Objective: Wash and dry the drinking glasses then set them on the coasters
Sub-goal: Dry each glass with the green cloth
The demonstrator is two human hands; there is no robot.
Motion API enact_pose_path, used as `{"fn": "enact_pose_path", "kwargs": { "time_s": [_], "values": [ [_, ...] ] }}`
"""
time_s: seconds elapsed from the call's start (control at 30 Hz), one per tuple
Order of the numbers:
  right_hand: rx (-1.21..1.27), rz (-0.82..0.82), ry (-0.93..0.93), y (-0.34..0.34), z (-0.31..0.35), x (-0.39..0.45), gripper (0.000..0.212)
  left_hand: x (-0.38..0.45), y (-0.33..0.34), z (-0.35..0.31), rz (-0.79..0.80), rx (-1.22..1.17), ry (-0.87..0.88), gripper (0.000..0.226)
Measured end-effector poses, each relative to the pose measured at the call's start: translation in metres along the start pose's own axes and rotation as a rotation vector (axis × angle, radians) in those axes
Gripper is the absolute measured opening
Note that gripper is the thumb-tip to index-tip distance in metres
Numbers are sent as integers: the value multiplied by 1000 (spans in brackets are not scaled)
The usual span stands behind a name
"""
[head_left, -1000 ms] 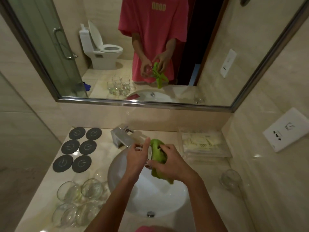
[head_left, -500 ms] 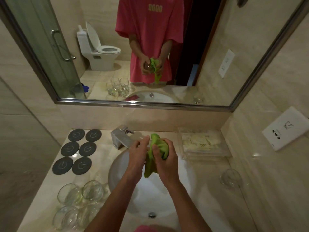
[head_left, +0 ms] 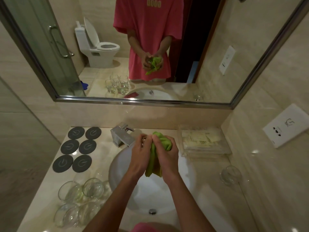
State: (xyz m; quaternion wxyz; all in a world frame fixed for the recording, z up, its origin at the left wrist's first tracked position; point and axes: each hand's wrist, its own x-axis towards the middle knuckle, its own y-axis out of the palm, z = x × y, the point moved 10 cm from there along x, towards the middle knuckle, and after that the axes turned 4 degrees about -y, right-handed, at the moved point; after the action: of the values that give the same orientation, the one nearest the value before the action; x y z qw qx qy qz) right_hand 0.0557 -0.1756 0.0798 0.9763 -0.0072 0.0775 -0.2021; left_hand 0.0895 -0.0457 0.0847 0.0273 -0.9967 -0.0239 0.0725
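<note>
Over the sink basin (head_left: 180,190) both hands meet: the left hand (head_left: 139,154) grips a drinking glass (head_left: 144,141), mostly hidden, so drips fall in the bowl, while the right hand (head_left: 167,156) bunches a green cloth (head_left: 163,141) against it. Six dark coasters (head_left: 76,149) wait bare at left, past four glasses (head_left: 80,201); the faucet (head_left: 122,136) crowds close behind

The glass (head_left: 145,142) at frame centre is almost wholly hidden behind both hands and the cloth (head_left: 161,144). The forearms are cut off by the bottom edge.
</note>
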Motion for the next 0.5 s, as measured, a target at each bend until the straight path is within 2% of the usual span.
{"fn": "enact_pose_path", "kwargs": {
  "time_s": [0.2,0.27,0.33,0.37,0.5],
  "values": [
    [-45,18,23,-2,0,5,35,3,1,-9,13,91,103,25],
    [-139,77,25,1,4,7,49,-1,-3,-12,-2,58,151,25],
    [-290,164,69,4,3,11,78,-6,-7,-14,-24,26,200,21],
    [-371,210,95,5,2,12,84,-7,-9,-15,-37,25,223,19],
    [-525,325,176,1,2,13,87,-10,-10,-21,-48,77,323,23]
  ]
}}
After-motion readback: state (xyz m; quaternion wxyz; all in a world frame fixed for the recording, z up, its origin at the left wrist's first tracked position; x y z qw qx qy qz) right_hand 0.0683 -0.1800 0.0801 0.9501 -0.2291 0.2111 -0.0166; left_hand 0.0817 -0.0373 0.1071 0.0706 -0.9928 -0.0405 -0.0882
